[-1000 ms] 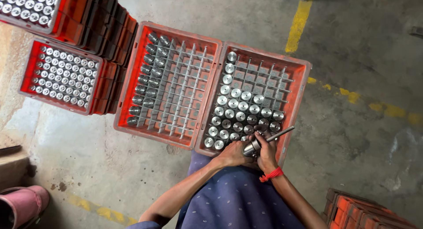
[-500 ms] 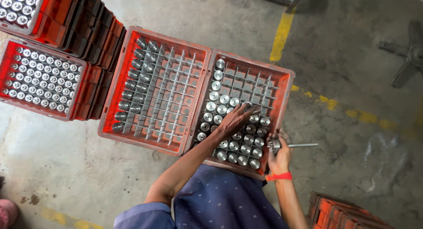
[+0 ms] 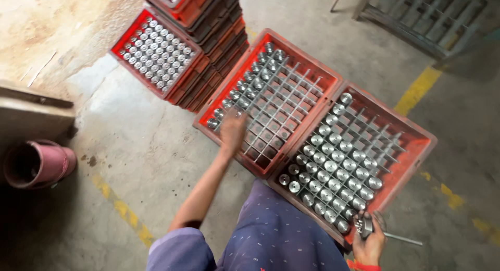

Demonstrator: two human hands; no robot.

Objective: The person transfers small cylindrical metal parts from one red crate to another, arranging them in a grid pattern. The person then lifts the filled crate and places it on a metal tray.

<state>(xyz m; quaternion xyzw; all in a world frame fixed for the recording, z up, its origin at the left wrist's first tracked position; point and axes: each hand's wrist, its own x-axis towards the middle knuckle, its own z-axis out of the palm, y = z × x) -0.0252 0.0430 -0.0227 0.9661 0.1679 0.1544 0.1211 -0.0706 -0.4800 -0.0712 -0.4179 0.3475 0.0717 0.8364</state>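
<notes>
1. Our left hand [image 3: 233, 131] reaches over the left crate [image 3: 271, 101], blurred; we cannot tell its grip.
2. That crate holds one edge row of metal cylinders [image 3: 245, 81]; the right crate [image 3: 359, 156] is mostly full.
3. Our right hand [image 3: 370, 239] grips a metal part with rod [image 3: 388, 234].
4. Stacked crates [image 3: 172, 52] stand on the concrete floor [image 3: 130, 156], yellow-lined.

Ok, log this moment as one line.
left hand: over left crate, hold unclear | right hand: holds metal part with rod | right crate: partly filled with cylinders
</notes>
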